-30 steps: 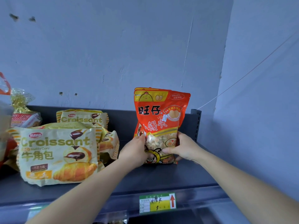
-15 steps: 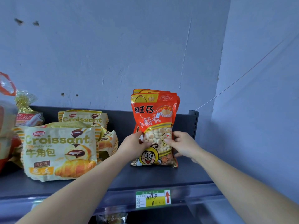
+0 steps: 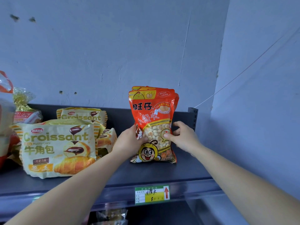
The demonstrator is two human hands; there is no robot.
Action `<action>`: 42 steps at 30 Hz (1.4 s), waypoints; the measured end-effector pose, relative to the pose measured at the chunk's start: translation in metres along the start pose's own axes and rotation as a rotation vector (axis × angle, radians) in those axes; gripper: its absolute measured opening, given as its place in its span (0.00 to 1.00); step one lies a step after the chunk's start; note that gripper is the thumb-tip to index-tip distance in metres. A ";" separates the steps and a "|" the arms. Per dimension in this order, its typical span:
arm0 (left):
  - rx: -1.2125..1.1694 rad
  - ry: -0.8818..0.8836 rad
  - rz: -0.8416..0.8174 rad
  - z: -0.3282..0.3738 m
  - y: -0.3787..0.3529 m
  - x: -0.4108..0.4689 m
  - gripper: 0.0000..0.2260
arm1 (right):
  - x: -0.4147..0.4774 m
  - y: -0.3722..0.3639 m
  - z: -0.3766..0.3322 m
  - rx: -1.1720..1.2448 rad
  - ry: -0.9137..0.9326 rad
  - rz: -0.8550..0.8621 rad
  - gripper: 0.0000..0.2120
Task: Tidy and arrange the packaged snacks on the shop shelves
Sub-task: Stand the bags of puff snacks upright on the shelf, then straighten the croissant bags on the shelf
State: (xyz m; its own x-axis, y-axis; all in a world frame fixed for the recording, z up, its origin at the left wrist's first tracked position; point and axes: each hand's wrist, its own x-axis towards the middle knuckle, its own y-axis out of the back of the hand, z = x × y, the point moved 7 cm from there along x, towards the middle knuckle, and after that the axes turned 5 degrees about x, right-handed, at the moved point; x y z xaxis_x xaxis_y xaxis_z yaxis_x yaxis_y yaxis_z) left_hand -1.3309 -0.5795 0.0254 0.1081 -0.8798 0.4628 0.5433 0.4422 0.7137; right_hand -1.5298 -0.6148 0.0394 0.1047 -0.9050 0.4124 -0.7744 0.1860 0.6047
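Head view. Red bag (image 3: 152, 125) stands upright on the dark shelf (image 3: 186, 169), right of centre, with its base on the board. Rear bags (image 3: 177, 99) of the same print stand directly behind it, their tops showing above and to its right. Count uncertain, perhaps two, since the front one hides them. Left hand (image 3: 129, 142) grips the red bag's left edge at mid-height, thumb across the front, fingers out of sight behind. Right hand (image 3: 183, 137) holds the right edge at about the same height, thumb pressed on the clear window, fingers curled round the side. Both hands are clamped on the red bag. Croissant packs (image 3: 56, 148) sit to the left, apart from the red bag. The front one faces out and the others are piled behind it. Gold-tied bag (image 3: 22, 101) is at far left, by the back panel. Price tag (image 3: 152, 194) is on the shelf's front rail, below the red bag, with a red arrow pointing up. Perforated post (image 3: 193, 117) stands at the shelf's right rear corner, behind the right hand. Pale wall (image 3: 113, 54) is behind.
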 end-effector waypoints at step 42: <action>0.705 -0.031 -0.144 -0.115 0.199 -0.061 0.21 | -0.005 -0.182 -0.148 0.443 -0.267 -0.469 0.17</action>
State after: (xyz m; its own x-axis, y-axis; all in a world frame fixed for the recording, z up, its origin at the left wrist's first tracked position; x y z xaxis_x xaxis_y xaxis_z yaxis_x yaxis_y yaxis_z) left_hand -1.1334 -0.4577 0.0781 0.0466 -0.9371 0.3458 -0.1175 0.3386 0.9336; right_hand -1.2973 -0.5877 0.0282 0.3775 -0.9251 -0.0405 -0.8724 -0.3700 0.3196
